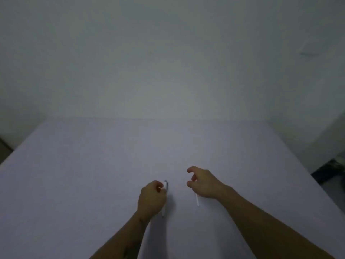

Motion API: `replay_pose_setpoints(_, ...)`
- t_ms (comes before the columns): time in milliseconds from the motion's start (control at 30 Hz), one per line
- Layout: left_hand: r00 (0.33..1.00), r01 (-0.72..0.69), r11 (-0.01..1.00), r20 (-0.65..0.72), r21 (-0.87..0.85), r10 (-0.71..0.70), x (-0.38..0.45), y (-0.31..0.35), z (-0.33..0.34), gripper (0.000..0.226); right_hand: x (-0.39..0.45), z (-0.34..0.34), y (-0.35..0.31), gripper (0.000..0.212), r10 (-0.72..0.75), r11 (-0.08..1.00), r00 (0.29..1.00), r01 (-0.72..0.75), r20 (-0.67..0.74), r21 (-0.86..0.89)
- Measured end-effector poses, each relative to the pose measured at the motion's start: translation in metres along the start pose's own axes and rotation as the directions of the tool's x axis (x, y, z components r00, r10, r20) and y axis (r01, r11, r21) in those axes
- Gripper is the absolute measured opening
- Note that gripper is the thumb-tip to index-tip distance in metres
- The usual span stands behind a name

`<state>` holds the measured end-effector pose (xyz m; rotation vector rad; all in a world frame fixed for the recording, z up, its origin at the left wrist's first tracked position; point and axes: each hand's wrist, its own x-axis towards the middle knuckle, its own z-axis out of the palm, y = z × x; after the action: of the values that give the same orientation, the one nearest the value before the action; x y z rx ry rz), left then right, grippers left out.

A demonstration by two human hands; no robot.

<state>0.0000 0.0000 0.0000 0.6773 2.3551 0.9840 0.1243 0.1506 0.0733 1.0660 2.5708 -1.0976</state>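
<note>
I count two hands in my view: one left hand (152, 198) and one right hand (204, 184). I count two thin white pieces. One is a hooked strip (167, 187) at the left hand, and one is a straight stick (197, 200) under the right hand. There is one lilac worktop (74, 174) and one pale wall (168, 53). At the right edge I count one dark thing (328, 171), too blurred to name.

You worked in dim, flat, grey-blue light. A soft shadow fell on the worktop (74, 174) just right of your left hand (151, 198). The thin white strip (166, 186) it held was blurred, and the frame's edges bowed and darkened.
</note>
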Motion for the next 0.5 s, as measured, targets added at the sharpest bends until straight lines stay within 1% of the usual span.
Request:
replay_pose_setpoints(67,0.999,0.042,0.998,0.008,0.039,-0.042,-0.001,-0.003,0.014,0.021,-0.002,0.01,0.006,0.052,0.025,1.0,1.0,-0.026,0.011,0.014)
replay_pose_setpoints(200,0.995,0.077,0.987,0.045,0.139,-0.084,-0.011,-0.014,0.04,0.033,-0.013,0.035,0.022,0.048,0.065,0.996,0.996,-0.069,0.059,0.062)
replay_pose_setpoints(267,0.997,0.061,0.974,0.023,0.218,-0.067,-0.012,-0.019,0.046,0.029,-0.017,0.04,0.027,0.046,0.075,0.991,0.996,-0.08,0.054,0.104)
replay_pose_setpoints(333,0.999,0.04,0.956,-0.006,0.29,-0.04,-0.012,-0.023,0.049,0.018,-0.021,0.045,0.033,0.044,0.088,0.986,0.994,-0.096,0.06,0.136)
replay_pose_setpoints(400,0.999,0.05,0.953,-0.028,0.298,-0.043,-0.011,-0.025,0.048,0.013,-0.024,0.046,0.036,0.042,0.096,0.98,0.994,-0.104,0.059,0.168)
replay_pose_setpoints(500,0.995,0.102,0.972,-0.028,0.211,-0.098,-0.012,-0.023,0.042,0.013,-0.026,0.043,0.037,0.04,0.107,0.971,0.993,-0.115,0.048,0.209)
